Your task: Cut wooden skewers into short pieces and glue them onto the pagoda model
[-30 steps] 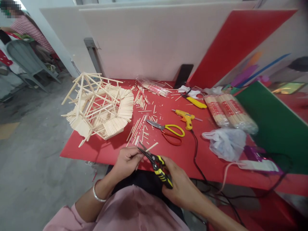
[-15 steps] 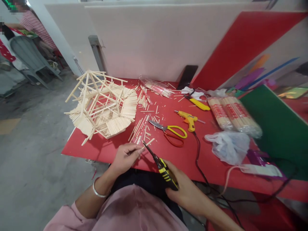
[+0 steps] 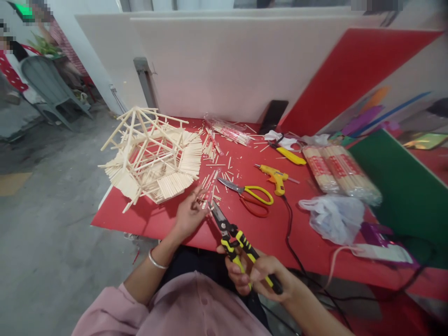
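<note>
In my right hand point(image 3: 257, 275) is a pair of black-and-yellow snips point(image 3: 223, 226). Its handles are spread apart, and the blades point up and left. My left hand point(image 3: 191, 213) is just left of the blade tips, above loose wooden sticks point(image 3: 206, 189) at the table's front. Its fingers look spread and are slightly blurred; a short stick end shows by the blade tips, and I cannot tell whether the hand touches it. Left of that hand stands a stick-built model point(image 3: 154, 161), with an open pointed frame over flat panels of sticks laid side by side.
On the red table point(image 3: 140, 219) lie scissors point(image 3: 245, 190), a yellow glue gun point(image 3: 275, 177), yellow-handled pliers point(image 3: 290, 155), bundled sticks point(image 3: 320, 168) and a plastic bag point(image 3: 334, 217). A black cord point(image 3: 288, 219) runs off the front edge. White boards point(image 3: 224, 70) and a phone point(image 3: 275, 116) stand behind.
The snips' handles have opened and my right hand has shifted its grip. My left hand has moved slightly up and right, its fingers loosened from the thin stick they pinched.
</note>
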Action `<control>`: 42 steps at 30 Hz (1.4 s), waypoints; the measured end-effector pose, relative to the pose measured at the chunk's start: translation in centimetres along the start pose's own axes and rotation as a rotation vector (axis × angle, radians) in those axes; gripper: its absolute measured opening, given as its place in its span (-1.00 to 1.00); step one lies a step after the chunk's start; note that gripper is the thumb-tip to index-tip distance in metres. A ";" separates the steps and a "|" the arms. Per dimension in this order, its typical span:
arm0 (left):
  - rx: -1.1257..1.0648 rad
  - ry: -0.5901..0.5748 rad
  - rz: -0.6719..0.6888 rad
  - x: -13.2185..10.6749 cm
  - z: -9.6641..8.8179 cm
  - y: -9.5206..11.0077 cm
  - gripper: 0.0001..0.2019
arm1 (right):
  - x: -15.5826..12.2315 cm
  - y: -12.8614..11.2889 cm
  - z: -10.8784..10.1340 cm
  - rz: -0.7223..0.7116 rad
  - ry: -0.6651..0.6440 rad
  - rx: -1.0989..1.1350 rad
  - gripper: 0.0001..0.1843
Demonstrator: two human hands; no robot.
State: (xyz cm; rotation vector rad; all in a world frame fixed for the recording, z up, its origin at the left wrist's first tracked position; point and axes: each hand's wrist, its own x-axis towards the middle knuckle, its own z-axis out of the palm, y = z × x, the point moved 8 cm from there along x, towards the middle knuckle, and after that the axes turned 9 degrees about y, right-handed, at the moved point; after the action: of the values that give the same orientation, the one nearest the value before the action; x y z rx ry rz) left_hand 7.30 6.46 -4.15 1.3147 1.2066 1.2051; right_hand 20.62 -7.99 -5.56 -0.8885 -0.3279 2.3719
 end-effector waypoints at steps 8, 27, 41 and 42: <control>-0.260 0.060 -0.205 -1.5 -0.4 -1.1 -0.66 | -1.1 -0.4 -0.2 -0.111 0.097 -0.276 -0.26; -0.453 0.075 -0.313 -3.4 -0.9 -0.4 -0.63 | 0.6 -17.1 -5.1 -0.603 1.133 -2.179 -0.53; -0.312 0.138 -0.208 -3.8 -1.9 -0.3 -0.73 | -2.6 -13.6 -1.6 -0.912 0.937 -1.841 -0.34; -0.261 0.134 -0.134 -3.8 -2.0 0.3 -0.77 | -2.6 -12.4 -0.7 -0.912 0.866 -1.826 -0.30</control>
State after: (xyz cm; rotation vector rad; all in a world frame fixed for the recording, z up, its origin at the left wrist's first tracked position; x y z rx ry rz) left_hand 5.22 2.72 -3.94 0.9590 1.1672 1.3198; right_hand 28.03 0.40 0.41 -1.7051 -1.9875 0.2255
